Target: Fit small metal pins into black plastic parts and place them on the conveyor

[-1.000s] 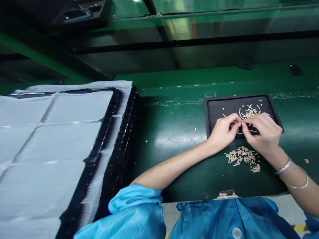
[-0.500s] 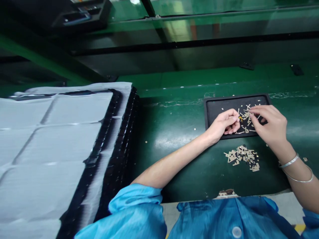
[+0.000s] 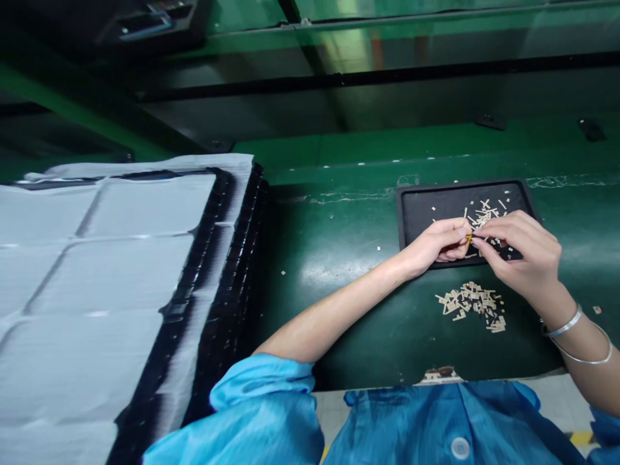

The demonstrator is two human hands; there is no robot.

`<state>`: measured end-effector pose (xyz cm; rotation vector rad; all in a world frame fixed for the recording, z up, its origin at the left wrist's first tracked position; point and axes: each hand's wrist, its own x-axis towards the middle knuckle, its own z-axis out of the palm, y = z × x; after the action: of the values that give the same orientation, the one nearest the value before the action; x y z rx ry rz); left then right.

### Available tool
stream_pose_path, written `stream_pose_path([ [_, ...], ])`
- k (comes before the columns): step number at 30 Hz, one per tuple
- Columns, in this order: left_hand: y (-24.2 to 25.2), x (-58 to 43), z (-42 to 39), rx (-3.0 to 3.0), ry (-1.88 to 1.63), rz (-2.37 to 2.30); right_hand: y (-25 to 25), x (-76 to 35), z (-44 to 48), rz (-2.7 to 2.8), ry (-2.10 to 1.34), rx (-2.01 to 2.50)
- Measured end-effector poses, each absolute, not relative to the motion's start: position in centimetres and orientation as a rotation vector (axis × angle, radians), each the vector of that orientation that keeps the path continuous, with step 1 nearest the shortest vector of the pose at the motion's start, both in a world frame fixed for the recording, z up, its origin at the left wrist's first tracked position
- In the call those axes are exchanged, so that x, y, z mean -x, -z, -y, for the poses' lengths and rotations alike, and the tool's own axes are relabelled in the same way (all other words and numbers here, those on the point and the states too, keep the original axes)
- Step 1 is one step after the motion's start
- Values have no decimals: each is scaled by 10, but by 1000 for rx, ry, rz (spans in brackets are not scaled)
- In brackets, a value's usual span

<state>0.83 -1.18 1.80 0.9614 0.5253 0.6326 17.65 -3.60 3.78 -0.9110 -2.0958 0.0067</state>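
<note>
My left hand is closed over the black tray, its thumb and index finger pinching a tiny yellow-orange piece. Close against it, my right hand brings thumb and index fingertips together at that same piece; what they pinch is too small to make out. Beneath and behind the fingers, small pale strips lie scattered across the tray. A loose pile of pale and dark bits rests on the green table just in front of the tray.
Tall stacked black trays with white sheets stand along the left side of the green table. Dark bars cross behind the table. Two small black objects lie at the back right. Stray pale chips dot the surface.
My right hand has moved left and slightly down from the strips in the tray, and its fingertips now meet my left hand at the yellow piece.
</note>
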Motion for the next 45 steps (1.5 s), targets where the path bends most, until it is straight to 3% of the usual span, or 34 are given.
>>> stream_pose_path([
  [10, -19, -8, 12, -991, -623, -515, -39, -174, 37, 2076, -134, 958],
  [19, -19, -8, 13, -997, -724, -566, -32, -170, 33, 1391, -1212, 1243],
  [25, -21, -7, 13, -1007, -715, -552, -35, -171, 30, 1116, -1593, 1174],
  [45, -15, -4, 13, -1082, -581, -516, -17, -186, 26, 937, -1676, 1137],
])
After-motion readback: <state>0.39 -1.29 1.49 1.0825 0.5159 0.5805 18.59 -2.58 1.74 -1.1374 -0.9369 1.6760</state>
